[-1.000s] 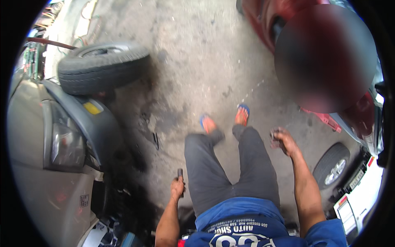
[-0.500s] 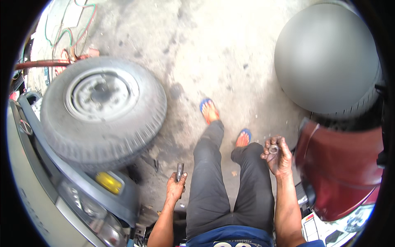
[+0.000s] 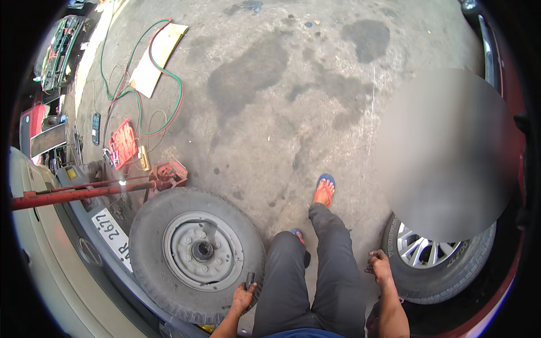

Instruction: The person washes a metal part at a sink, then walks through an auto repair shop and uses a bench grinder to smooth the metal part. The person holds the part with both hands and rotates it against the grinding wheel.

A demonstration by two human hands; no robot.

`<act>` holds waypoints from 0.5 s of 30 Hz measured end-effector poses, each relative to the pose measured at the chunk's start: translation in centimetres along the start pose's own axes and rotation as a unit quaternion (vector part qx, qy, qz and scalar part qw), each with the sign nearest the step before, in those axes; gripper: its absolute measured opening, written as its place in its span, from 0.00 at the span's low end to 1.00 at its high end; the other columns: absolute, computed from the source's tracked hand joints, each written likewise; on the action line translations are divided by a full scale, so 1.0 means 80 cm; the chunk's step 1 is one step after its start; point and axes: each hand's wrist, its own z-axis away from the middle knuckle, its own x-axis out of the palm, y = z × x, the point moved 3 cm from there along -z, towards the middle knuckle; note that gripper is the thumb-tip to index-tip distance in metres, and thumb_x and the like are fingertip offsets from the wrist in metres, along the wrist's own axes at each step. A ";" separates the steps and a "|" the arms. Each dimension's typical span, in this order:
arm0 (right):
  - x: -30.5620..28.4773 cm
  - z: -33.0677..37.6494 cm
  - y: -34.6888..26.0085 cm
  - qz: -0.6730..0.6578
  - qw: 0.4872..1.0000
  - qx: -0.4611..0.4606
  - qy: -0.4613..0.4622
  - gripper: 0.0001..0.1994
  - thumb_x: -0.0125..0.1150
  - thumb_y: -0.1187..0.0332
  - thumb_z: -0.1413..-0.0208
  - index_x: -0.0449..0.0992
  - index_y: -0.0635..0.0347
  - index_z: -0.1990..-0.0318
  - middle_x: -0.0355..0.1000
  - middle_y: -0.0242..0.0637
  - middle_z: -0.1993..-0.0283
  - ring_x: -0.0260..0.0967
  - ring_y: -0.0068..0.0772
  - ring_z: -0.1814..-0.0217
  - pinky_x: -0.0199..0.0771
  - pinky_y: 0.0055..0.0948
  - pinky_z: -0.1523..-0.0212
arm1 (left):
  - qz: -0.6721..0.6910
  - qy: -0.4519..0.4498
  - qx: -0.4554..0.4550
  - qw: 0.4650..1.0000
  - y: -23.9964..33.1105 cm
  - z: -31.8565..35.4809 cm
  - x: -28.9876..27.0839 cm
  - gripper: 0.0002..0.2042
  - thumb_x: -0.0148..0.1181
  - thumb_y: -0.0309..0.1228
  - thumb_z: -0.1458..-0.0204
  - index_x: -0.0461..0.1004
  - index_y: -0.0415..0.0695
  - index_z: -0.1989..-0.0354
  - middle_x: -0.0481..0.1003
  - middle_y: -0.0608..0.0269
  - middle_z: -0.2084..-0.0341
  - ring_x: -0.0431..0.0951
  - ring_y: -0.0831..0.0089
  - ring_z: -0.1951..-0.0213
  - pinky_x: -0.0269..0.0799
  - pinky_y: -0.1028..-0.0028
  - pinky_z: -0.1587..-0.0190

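When looking far left, see a long red bar, then a grey steel-rimmed wheel beside a bumper. Gripping a short dark cylinder in the left hand, seen against that wheel's near edge. Further right, holding the right hand half curled; cannot tell whether around anything. Just beside, see a spoked silver-rimmed wheel.

A grey concrete floor, marked with broad dark stains, spreads out to the right of the long red bar under soft, even light. Beyond the red bar lie a looping green-and-red hose and a pale yellow board, with a jumble of parts farther off to their left. A dark red vehicle stands across the floor, well apart from the bar.
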 end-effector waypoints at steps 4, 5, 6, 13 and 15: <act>0.021 0.024 -0.151 0.216 0.968 -0.118 -0.040 0.16 0.52 0.78 0.48 0.73 0.62 0.50 0.71 0.38 0.67 0.70 0.31 0.70 0.77 0.32 0.70 | 0.096 -0.082 -0.092 0.988 0.057 -0.006 -0.081 0.40 0.57 0.63 0.43 0.72 0.29 0.46 0.81 0.39 0.60 0.82 0.51 0.52 0.76 0.60 0.50; 0.039 0.023 -0.202 0.197 0.970 -0.136 -0.050 0.15 0.54 0.76 0.49 0.74 0.64 0.52 0.70 0.35 0.71 0.67 0.28 0.72 0.71 0.31 0.71 | 0.103 -0.088 -0.117 0.984 0.073 -0.016 -0.104 0.40 0.58 0.63 0.44 0.74 0.29 0.47 0.81 0.41 0.60 0.83 0.53 0.53 0.76 0.61 0.51; 0.053 0.037 -0.245 0.149 0.976 -0.133 -0.082 0.15 0.54 0.75 0.49 0.74 0.65 0.52 0.69 0.34 0.72 0.68 0.28 0.71 0.70 0.29 0.72 | 0.051 -0.079 -0.120 0.988 0.096 -0.028 -0.125 0.38 0.59 0.63 0.45 0.75 0.30 0.51 0.82 0.45 0.64 0.84 0.56 0.59 0.77 0.63 0.55; 0.250 0.229 -0.701 0.298 0.872 -0.387 -0.027 0.10 0.73 0.67 0.50 0.83 0.62 0.62 0.75 0.36 0.74 0.69 0.26 0.74 0.71 0.30 0.69 | 0.123 -0.098 -0.127 0.979 0.272 -0.146 -0.387 0.35 0.60 0.62 0.45 0.78 0.32 0.57 0.82 0.51 0.70 0.84 0.60 0.67 0.78 0.64 0.60; 0.318 0.345 -0.861 0.263 0.808 -0.526 -0.034 0.10 0.73 0.68 0.50 0.84 0.62 0.63 0.74 0.36 0.77 0.68 0.26 0.76 0.70 0.29 0.70 | 0.148 -0.090 -0.119 0.978 0.318 -0.153 -0.483 0.35 0.60 0.62 0.45 0.78 0.33 0.58 0.82 0.52 0.71 0.84 0.60 0.68 0.78 0.64 0.60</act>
